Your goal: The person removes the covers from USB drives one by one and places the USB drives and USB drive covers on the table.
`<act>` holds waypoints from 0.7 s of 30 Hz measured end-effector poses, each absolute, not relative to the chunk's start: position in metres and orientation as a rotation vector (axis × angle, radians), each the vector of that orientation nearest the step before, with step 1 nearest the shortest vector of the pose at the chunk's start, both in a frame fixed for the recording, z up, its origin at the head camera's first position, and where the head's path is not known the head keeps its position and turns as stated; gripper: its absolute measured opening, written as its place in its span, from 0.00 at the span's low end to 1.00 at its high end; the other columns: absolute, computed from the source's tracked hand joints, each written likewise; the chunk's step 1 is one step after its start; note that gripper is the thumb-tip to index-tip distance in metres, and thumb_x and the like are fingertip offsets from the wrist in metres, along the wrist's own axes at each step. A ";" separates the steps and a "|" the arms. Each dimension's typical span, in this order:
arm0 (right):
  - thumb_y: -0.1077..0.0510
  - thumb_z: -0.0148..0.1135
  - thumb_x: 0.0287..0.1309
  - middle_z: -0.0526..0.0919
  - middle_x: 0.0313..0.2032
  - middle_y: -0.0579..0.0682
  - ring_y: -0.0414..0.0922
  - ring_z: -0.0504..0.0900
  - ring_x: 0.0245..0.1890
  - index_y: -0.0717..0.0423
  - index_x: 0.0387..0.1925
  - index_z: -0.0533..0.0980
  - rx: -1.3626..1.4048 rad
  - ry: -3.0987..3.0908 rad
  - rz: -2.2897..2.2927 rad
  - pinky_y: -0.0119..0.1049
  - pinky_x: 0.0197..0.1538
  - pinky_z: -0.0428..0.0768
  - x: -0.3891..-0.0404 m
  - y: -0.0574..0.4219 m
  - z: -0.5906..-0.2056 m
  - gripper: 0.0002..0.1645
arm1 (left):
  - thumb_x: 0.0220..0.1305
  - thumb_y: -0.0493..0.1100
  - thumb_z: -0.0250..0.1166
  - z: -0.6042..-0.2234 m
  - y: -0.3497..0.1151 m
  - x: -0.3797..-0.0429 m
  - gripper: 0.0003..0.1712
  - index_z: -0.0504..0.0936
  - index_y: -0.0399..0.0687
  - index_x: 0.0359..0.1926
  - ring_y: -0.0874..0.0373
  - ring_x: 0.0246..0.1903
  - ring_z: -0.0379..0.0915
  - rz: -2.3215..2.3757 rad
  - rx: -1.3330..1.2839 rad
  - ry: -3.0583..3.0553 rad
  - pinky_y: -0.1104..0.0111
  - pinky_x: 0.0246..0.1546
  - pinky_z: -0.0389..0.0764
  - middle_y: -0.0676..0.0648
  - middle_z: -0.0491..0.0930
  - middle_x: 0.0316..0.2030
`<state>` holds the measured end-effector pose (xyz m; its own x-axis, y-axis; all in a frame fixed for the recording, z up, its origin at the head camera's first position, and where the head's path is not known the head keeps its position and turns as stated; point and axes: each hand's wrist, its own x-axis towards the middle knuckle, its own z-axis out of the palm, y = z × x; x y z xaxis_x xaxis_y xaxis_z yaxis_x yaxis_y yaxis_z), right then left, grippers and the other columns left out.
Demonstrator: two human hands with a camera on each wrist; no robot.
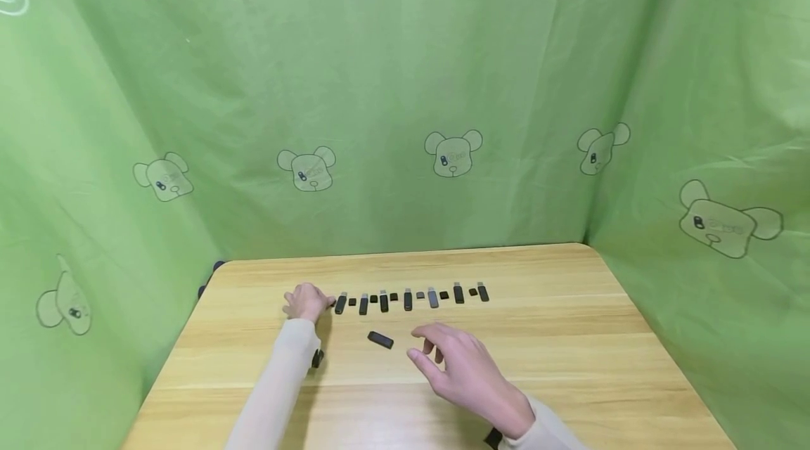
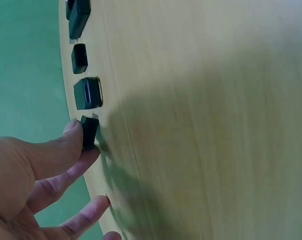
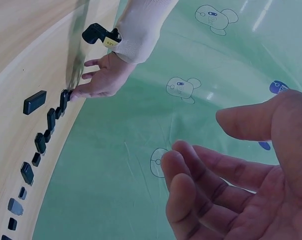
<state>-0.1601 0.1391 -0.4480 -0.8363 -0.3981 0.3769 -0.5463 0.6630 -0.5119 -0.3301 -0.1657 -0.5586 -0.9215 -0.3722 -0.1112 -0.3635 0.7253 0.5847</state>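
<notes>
At the left end of a row of USB flash drives, my left hand (image 1: 306,302) pinches a small black cap (image 2: 89,132) between thumb and a finger, close over the table. Just beside it lies a black USB flash drive (image 1: 341,303) with its metal plug bared. My right hand (image 1: 465,373) hovers over the nearer part of the table, fingers loosely bent and holding nothing. To its left lies a longer black flash drive (image 1: 380,339), apart from the row, with no plug showing. In the right wrist view, the thumb (image 3: 246,122) stands well away from the fingers.
Along the row, small caps (image 1: 444,295) alternate with several uncapped drives, one of them a greyer drive (image 1: 433,297). The wooden table (image 1: 569,337) has green printed curtains (image 1: 392,211) along its back and sides.
</notes>
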 end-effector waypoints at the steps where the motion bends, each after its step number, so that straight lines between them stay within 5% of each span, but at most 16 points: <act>1: 0.52 0.68 0.63 0.83 0.31 0.40 0.26 0.73 0.26 0.55 0.49 0.83 0.762 -2.650 0.931 0.23 0.30 0.73 -0.160 0.140 -0.448 0.16 | 0.57 0.47 0.76 -0.559 -0.166 -0.330 0.16 0.84 0.40 0.24 0.32 0.59 0.65 -0.969 0.614 -2.902 0.36 0.63 0.64 0.35 0.82 0.49; 15: 0.54 0.69 0.61 0.84 0.31 0.40 0.25 0.73 0.27 0.57 0.48 0.83 0.697 -2.641 0.968 0.23 0.32 0.74 -0.163 0.147 -0.444 0.16 | 0.60 0.48 0.73 -0.561 -0.169 -0.328 0.15 0.83 0.41 0.29 0.32 0.58 0.68 -0.956 0.594 -2.867 0.36 0.61 0.66 0.35 0.83 0.48; 21: 0.54 0.70 0.60 0.84 0.30 0.40 0.25 0.72 0.26 0.57 0.48 0.83 0.674 -2.623 0.978 0.23 0.31 0.74 -0.166 0.148 -0.444 0.16 | 0.63 0.49 0.70 -0.558 -0.168 -0.322 0.19 0.83 0.36 0.41 0.31 0.57 0.69 -0.962 0.545 -2.841 0.36 0.61 0.65 0.32 0.82 0.50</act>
